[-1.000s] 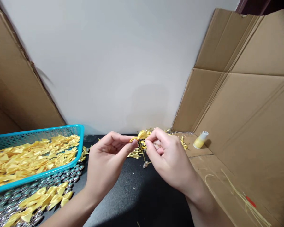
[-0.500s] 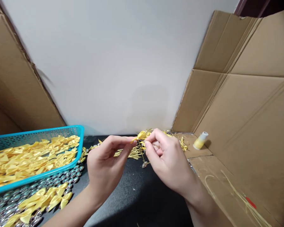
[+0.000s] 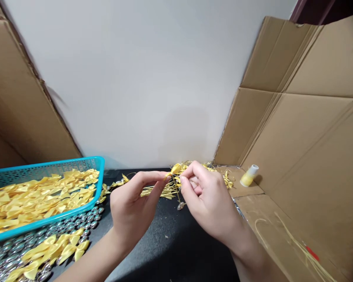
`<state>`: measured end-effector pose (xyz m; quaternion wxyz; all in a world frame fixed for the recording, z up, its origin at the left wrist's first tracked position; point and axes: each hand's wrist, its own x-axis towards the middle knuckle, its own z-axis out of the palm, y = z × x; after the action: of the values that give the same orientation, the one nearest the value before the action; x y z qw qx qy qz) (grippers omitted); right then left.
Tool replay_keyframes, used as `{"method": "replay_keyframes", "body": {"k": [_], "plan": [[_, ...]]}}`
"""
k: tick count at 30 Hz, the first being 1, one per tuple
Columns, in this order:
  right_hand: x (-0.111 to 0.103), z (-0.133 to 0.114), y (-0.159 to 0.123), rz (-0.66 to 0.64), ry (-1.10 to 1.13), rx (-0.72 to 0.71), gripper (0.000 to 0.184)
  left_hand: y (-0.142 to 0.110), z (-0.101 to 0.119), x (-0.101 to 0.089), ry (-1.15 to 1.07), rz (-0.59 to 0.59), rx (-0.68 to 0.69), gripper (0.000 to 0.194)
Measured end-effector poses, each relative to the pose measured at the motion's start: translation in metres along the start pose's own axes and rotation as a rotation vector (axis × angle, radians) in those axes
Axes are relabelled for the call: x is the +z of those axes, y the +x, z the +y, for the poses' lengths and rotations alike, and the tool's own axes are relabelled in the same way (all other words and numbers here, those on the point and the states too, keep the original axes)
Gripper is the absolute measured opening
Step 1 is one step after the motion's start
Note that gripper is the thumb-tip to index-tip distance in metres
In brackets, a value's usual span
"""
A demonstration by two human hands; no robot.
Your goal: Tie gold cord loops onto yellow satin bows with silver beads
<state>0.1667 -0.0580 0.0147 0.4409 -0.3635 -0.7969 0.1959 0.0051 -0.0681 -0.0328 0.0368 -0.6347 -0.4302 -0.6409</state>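
Between my fingertips, a yellow ribbon bow (image 3: 175, 169) is held up at the middle of the view. My left hand (image 3: 137, 201) pinches the bow's left end between thumb and forefinger. Just to its right, my right hand (image 3: 206, 196) is closed in a pinch beside the bow; whatever its fingertips grip is too small to make out. A thin gold cord hangs below the bow, with a shiny oval bead (image 3: 181, 205) at its lower end. Behind my hands lies a bundle of gold cords (image 3: 164, 190) on the black table surface (image 3: 153, 250).
A turquoise basket (image 3: 102, 172) full of yellow bows stands at the left. In front of it lie many silvery beads (image 3: 91, 219) and loose bows (image 3: 51, 246). A yellow thread spool (image 3: 248, 176) stands at the right near cardboard panels (image 3: 317, 129). Pale cords (image 3: 300, 243) lie on cardboard.
Both hands keep nearly the same pinch around the bow. The hanging bead has shifted very slightly; the view has moved a little.
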Motion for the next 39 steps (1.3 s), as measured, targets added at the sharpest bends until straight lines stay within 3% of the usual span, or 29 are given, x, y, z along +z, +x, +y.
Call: {"method": "replay_keyframes", "body": {"k": [6, 16, 25, 28, 33, 39], "plan": [[0.001, -0.001, 0.0, 0.0, -0.022, -0.006, 0.016, 0.002, -0.001, -0.001, 0.06, -0.014, 0.096, 0.014], [0.009, -0.008, -0.005, -0.037, -0.125, 0.025, 0.013, 0.002, -0.007, -0.003, 0.175, -0.05, 0.531, 0.024], [0.008, -0.004, -0.003, -0.053, -0.048, 0.011, 0.013, 0.002, -0.007, -0.003, 0.194, -0.048, 0.559, 0.023], [0.007, -0.001, -0.001, -0.044, 0.018, -0.018, 0.015, 0.0, -0.01, -0.001, 0.119, -0.032, 0.459, 0.023], [0.009, 0.006, 0.003, -0.012, 0.16, -0.001, 0.012, -0.003, -0.001, 0.005, -0.123, 0.063, -0.005, 0.031], [0.013, 0.006, 0.002, 0.017, 0.171, -0.016, 0.011, 0.008, 0.011, -0.004, -0.083, -0.062, -0.164, 0.018]]}}
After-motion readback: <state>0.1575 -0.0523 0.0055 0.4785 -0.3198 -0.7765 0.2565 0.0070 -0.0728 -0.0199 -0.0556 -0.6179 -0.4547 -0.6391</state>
